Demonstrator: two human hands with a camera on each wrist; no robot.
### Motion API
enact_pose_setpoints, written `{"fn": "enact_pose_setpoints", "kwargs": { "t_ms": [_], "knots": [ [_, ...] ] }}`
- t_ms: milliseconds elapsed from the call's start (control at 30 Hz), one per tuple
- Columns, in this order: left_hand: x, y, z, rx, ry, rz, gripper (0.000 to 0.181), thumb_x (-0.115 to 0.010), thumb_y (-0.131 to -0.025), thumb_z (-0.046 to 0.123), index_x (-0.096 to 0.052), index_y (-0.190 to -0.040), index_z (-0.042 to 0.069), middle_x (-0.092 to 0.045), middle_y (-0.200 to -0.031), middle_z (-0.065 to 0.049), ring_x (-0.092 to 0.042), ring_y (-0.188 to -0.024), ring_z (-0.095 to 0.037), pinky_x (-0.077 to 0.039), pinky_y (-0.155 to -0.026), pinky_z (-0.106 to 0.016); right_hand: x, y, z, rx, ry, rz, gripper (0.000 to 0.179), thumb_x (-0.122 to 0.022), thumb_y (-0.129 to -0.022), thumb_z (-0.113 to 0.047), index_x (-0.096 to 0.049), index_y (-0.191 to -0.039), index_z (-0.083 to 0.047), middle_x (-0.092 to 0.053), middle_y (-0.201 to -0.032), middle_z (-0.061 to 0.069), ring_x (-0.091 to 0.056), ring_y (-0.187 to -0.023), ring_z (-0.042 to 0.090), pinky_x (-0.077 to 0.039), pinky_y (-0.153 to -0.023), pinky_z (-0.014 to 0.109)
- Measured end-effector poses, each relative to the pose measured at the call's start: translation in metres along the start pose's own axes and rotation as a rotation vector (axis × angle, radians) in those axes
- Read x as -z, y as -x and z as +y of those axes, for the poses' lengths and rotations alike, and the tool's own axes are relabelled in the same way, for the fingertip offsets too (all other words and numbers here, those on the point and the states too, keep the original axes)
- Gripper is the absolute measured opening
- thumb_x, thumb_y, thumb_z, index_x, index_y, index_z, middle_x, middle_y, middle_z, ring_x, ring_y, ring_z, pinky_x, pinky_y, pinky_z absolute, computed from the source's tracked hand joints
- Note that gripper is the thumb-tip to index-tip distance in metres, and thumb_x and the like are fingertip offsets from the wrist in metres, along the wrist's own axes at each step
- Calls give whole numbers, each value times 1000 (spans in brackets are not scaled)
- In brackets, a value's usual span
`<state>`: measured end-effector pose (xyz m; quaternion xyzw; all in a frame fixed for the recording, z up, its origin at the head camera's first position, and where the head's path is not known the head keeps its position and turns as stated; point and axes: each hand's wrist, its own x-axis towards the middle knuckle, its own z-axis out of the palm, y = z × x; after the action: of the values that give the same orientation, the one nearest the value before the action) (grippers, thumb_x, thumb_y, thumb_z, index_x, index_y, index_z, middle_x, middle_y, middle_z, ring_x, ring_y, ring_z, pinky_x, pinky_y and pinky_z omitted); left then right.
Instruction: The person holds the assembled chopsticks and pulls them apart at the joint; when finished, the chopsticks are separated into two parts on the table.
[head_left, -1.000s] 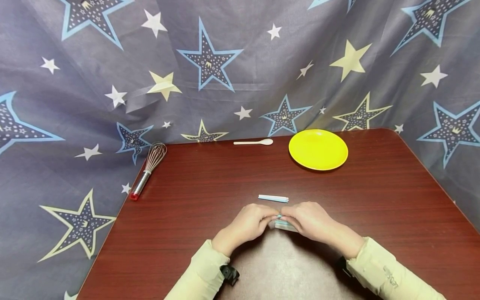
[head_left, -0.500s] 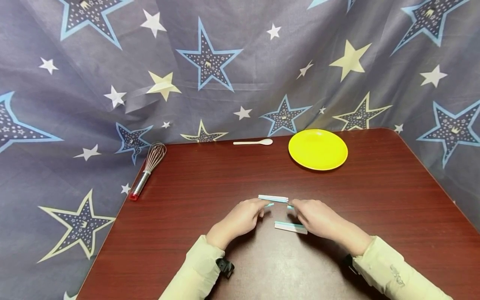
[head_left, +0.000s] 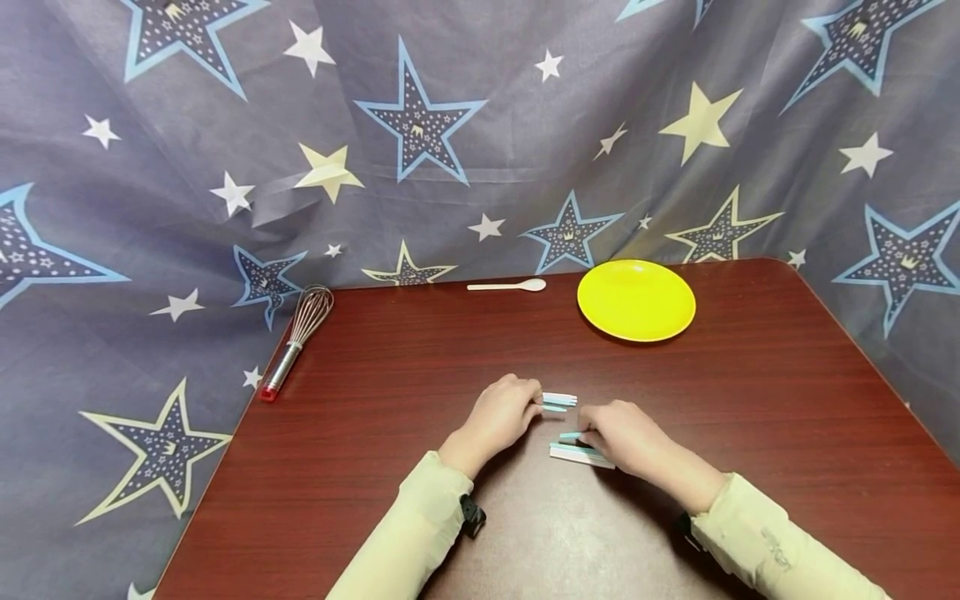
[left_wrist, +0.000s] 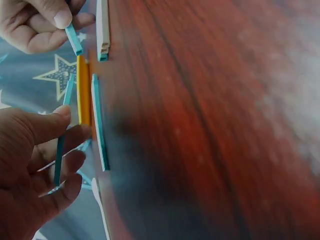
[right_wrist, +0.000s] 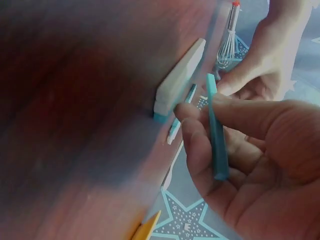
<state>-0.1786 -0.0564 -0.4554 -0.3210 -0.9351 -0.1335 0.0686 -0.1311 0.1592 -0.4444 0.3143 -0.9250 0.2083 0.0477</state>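
Observation:
My left hand pinches a thin teal stick between thumb and fingers. It is just beside the far row of white and light-blue sticks, overlapping that row's left part in the head view. Between the thumb and fingers of my right hand is another teal stick, held close over the near row of sticks. That near row shows a teal edge and a pale side, and its right end lies beside the right hand. Both rows lie on the table, roughly parallel.
A yellow plate stands at the back right of the dark red table. A white spoon lies along the back edge. At the left edge is a whisk with a red-tipped handle. A star-patterned cloth hangs behind.
The hands met in the middle one second ago, then parted, each with a teal stick. Since then the left hand has moved to the far row, and the right hand's stick toward the near row.

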Motion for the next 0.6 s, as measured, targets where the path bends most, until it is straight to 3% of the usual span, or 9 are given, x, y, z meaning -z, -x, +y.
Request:
{"fn": "enact_pose_setpoints", "kwargs": {
  "t_ms": [200,333,600],
  "knots": [
    [-6,-10,2,32,-74,-24,14,-76,-84,28,-65,-78,21,-55,-80,8,-56,-83,-13,-49,-73,-28,-7,-4,-3,31,48,53,22,-81,-73,-7,-62,-68,-16,-57,-68,-9,-59,-65,14,-48,-59,32],
    [-9,-15,4,39,-105,-27,15,-77,-83,29,-66,-75,21,-54,-78,8,-55,-81,-14,-48,-72,-27,-9,-7,-5,11,64,30,20,-82,-73,-9,-63,-69,-16,-59,-71,-8,-61,-67,14,-48,-59,32],
    [-13,-22,6,-8,-181,-18,15,-79,-80,32,-68,-75,23,-58,-78,9,-55,-80,-14,-46,-70,-28,-11,-11,-6,-40,84,-12,20,-80,-74,-8,-65,-66,-19,-61,-69,-9,-59,-61,13,-45,-54,31]
  ]
}}
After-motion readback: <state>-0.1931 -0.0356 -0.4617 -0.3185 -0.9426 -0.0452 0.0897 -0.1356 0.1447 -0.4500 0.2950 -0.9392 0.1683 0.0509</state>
